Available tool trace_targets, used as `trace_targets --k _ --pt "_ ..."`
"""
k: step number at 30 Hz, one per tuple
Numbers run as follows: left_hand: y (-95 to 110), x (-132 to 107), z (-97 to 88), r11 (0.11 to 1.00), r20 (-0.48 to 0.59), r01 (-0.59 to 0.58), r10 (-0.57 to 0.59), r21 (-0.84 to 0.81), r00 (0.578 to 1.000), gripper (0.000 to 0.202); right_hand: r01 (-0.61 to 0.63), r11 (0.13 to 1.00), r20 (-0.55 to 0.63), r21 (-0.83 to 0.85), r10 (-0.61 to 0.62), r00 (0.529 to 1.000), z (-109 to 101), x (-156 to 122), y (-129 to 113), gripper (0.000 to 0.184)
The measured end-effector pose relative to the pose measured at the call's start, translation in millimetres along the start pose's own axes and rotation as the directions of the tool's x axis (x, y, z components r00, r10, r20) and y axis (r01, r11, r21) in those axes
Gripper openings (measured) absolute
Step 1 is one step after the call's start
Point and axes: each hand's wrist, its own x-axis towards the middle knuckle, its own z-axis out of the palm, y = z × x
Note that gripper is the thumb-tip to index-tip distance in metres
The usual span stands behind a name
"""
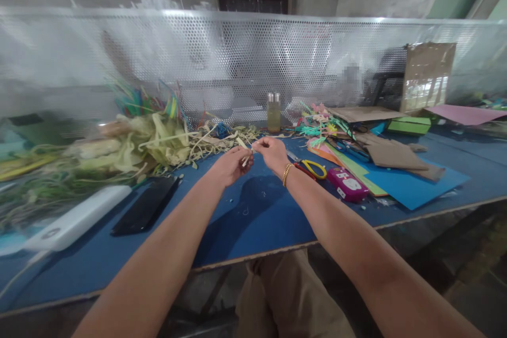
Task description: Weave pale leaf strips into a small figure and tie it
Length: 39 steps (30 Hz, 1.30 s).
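Both arms reach out over a blue table [253,222]. My left hand [232,165] is closed in a pinch on a thin pale strip [246,158] of paper or leaf. My right hand [271,152], with a gold bracelet on the wrist, pinches the other end of the same strip. The two hands meet just above the table's middle. Yellow-handled scissors [315,169] lie just right of my right wrist.
A heap of pale green strips [154,142] lies at the left. A black phone [144,206] and a white power bank [75,219] sit near the left front edge. A pink case [347,184], coloured paper [412,182], a small bottle [273,112] and a cardboard box [428,76] stand to the right. A perforated screen [237,58] closes the back.
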Motion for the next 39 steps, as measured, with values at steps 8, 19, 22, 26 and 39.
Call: trace_targets --k 8,19,22,26,39 --pt "3.4 -4.2 -5.9 0.997 0.104 0.049 -0.042 -0.066 0.994 0.021 -0.07 0.985 0.049 0.16 0.063 0.997 -5.6 6.6 4.4 0.026" --pt "-7.0 4.5 -10.1 0.951 0.045 -0.213 0.208 0.226 0.977 0.019 -0.124 0.957 0.118 0.264 0.095 0.988 -4.1 4.8 -2.0 0.028" --pt "-5.1 4.2 -9.3 0.953 0.039 -0.228 0.225 0.198 0.974 0.018 -0.135 0.963 0.133 0.232 0.106 0.985 -7.8 6.1 -4.1 0.028" --pt "-4.1 3.7 -8.4 0.962 0.027 -0.226 0.224 0.153 0.974 0.021 -0.054 0.978 -0.042 0.202 0.064 0.997 -17.6 12.1 -5.5 0.027" --pt "0.3 3.4 -4.3 0.981 -0.07 -0.151 0.144 -0.122 0.987 0.006 0.219 0.969 -0.003 -0.115 -0.221 0.975 -14.8 3.8 -9.6 0.033"
